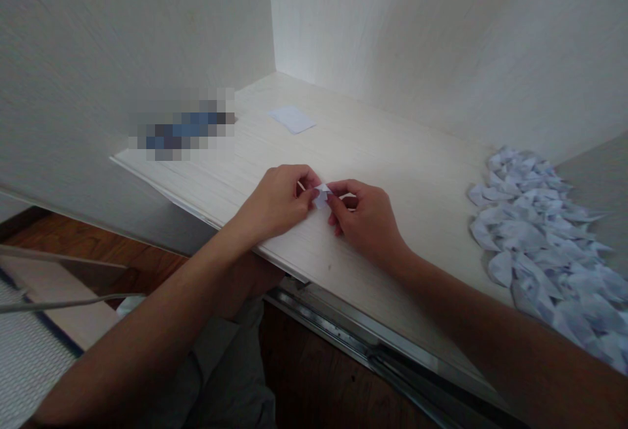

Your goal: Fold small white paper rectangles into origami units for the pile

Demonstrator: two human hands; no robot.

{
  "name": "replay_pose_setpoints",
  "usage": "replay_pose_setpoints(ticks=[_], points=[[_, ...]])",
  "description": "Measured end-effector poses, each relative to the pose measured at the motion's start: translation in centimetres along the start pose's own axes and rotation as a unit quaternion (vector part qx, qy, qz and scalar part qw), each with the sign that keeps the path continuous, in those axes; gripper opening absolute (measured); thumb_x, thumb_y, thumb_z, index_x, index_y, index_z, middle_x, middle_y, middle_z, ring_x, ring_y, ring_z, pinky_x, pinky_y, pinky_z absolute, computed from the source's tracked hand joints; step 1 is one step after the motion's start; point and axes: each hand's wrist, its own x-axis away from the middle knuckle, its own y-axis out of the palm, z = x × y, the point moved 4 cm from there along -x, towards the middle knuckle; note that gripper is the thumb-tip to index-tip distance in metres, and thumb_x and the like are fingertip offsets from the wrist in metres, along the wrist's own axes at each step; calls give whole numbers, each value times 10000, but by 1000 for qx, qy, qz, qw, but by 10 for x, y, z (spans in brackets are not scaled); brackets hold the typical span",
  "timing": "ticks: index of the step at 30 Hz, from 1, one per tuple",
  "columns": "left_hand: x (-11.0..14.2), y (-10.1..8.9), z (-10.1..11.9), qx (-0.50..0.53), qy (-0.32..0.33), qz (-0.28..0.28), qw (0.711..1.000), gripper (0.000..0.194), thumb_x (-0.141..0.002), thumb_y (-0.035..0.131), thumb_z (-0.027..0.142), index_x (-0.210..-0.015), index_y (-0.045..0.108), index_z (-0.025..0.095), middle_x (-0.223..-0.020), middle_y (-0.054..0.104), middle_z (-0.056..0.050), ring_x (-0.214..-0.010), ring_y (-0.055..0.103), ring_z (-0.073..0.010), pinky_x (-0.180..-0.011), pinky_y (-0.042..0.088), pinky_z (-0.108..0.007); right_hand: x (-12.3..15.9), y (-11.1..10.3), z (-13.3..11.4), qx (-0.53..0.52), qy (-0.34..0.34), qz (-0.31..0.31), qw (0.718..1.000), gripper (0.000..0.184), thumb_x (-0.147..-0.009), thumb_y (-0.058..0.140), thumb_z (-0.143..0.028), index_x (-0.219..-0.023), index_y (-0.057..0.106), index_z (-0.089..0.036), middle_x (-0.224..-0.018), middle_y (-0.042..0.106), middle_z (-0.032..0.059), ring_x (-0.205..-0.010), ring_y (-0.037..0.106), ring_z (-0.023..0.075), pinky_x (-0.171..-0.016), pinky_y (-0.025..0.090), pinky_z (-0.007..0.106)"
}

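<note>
A small piece of folded white paper [322,197] is held between my two hands over the front part of a pale shelf-like table. My left hand [287,199] pinches its left side between thumb and fingertips. On the right side, my right hand [363,213] grips it with thumb and index finger, the other fingers curled beneath. The fingertips cover part of the paper, so its exact shape is hard to make out.
A flat stack or sheet of white paper [293,119] lies toward the back of the white tabletop [392,148]. Many folded white paper pieces [534,226] are heaped along the right side. A blurred, pixelated bluish item [189,128] lies at left. Walls enclose the back and left.
</note>
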Motion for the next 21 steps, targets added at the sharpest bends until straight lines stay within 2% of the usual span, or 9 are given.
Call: replay_pose_setpoints(ticks=[5, 7, 13, 18, 21], points=[[-1, 0, -4, 45, -5, -62, 997, 95, -792, 669, 186, -853, 736, 159, -786, 760, -62, -715, 673, -192, -620, 460, -280, 1, 0, -1, 7, -10, 0, 1000, 189, -921, 660, -248, -1016, 806, -174, -561, 665, -9, -463, 590, 121, -529, 479, 280], [-2, -1, -5, 41, 1, -70, 997, 84, -785, 662, 184, -826, 733, 164, -767, 750, -53, -696, 656, -182, -599, 441, -273, 0, 0, -1, 2, -7, 2, 1000, 181, -912, 672, -257, -993, 811, -173, -546, 656, -10, -459, 584, 125, -519, 471, 281], [-2, -2, -1, -4, 6, -40, 999, 60, -788, 667, 190, -783, 722, 169, -727, 726, -37, -658, 617, -171, -574, 396, -277, 0, 0, -1, -13, 14, 5, 1000, 168, -895, 685, -257, -955, 813, -166, -517, 638, -17, -416, 550, 115, -491, 452, 277], [0, -3, 6, -31, 3, 19, 999, 118, -795, 680, 182, -839, 788, 160, -763, 771, -47, -676, 658, -187, -632, 443, -303, 2, -2, -2, -10, 12, 30, 999, 184, -907, 674, -282, -949, 813, -169, -527, 647, -7, -429, 567, 129, -506, 461, 290], [3, 2, 7, -18, -5, 51, 999, 162, -827, 666, 205, -881, 814, 166, -772, 792, -50, -688, 681, -196, -655, 476, -308, 2, -4, -2, -9, 12, 45, 999, 181, -907, 668, -282, -936, 809, -173, -560, 670, 3, -441, 580, 135, -520, 473, 297]])
